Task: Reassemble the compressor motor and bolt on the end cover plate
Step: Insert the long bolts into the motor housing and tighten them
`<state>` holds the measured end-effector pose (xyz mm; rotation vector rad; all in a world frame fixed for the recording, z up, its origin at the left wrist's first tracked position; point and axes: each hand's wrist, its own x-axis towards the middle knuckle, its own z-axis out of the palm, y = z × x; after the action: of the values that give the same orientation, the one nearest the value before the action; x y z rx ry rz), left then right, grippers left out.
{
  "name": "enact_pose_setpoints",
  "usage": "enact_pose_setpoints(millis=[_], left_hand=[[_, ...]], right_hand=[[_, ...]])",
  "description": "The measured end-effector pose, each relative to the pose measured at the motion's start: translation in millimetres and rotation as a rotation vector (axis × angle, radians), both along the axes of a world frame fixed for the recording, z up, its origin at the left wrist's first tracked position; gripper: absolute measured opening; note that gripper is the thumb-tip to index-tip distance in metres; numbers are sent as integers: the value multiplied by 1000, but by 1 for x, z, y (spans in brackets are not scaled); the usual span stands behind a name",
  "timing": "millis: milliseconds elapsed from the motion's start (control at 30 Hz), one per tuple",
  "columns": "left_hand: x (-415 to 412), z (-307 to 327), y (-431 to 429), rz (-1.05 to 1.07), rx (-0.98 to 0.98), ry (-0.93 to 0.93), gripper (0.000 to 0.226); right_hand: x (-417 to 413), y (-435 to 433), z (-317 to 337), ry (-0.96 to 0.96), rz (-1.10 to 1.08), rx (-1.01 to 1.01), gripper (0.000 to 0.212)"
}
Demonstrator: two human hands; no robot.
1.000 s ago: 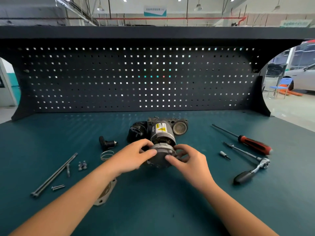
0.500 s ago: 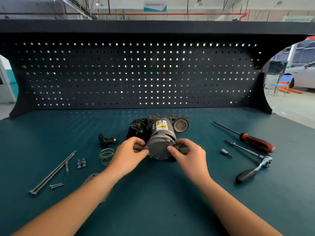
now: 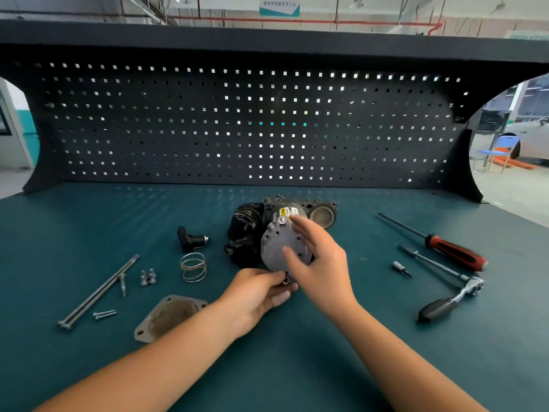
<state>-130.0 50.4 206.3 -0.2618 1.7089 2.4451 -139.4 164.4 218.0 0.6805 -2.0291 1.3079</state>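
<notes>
Two hands are on the compressor motor (image 3: 280, 248), which lies at the middle of the bench (image 3: 297, 367) with its round grey end turned toward the near edge. The right hand (image 3: 322, 269) lies over that grey end with fingers spread. Its thumb rests flat on the face and its forefinger reaches up to the upper lug, while the other fingers are hidden behind the hand. The left hand (image 3: 257, 295) sits just below, its fingers curled and pinching at the lowest lug of the end. Whether a small part sits between the fingertips is too small to tell. The step in hand looks like seating and lining up the motor's grey end on its housing, so the reassembly is not finished and no bolting has begun. The end cover plate (image 3: 169, 318) lies flat on the bench, near and to the left, well apart from the motor. The long bolts (image 3: 98, 292) lie farther left, beside a cluster of small bolts (image 3: 148, 277). The ratchet (image 3: 451, 295) lies on the right, near the red-handled screwdriver (image 3: 454, 252). The next move probably calls for holding the end square with one hand and turning it until the lug holes match. After that comes a reach left for the long bolts, to thread them in by hand before any tool is taken up.
</notes>
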Motion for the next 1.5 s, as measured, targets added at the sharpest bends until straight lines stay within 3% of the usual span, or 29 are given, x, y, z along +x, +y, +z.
enact_pose_setpoints(millis=[133, 267, 333, 600, 733, 833, 933, 1067, 1167, 1300, 1500], left_hand=[[4, 0, 7, 22, 235, -58, 15], [6, 2, 9, 18, 314, -81, 19], [7, 3, 10, 10, 301, -84, 20], [7, 3, -4, -142, -12, -68, 18], [8, 5, -9, -108, 18, -29, 15], [8, 2, -9, -54, 87, 17, 12], [8, -1, -8, -16, 74, 89, 7], [3, -3, -17, 71, -293, 284, 8], [-1, -6, -24, 110, -535, 405, 13], [-5, -10, -30, 153, -646, 425, 16], [-8, -8, -37, 136, -874, 458, 19]], right_hand=[[-1, 2, -5, 54, -120, 29, 47], [0, 13, -11, -380, -174, -4, 25], [-1, 15, -14, -483, -128, 11, 16], [2, 14, -15, -329, -85, 17, 21], [3, 15, -15, -286, -47, 10, 25], [4, 14, -16, -355, -1, -51, 26], [3, 16, -16, -486, 54, -63, 9], [3, 18, -20, -597, 57, -53, 6], [2, 20, -20, -563, -21, -96, 8], [0, 22, -18, -484, -144, -101, 24], [-5, 24, -20, -463, -190, -84, 8]])
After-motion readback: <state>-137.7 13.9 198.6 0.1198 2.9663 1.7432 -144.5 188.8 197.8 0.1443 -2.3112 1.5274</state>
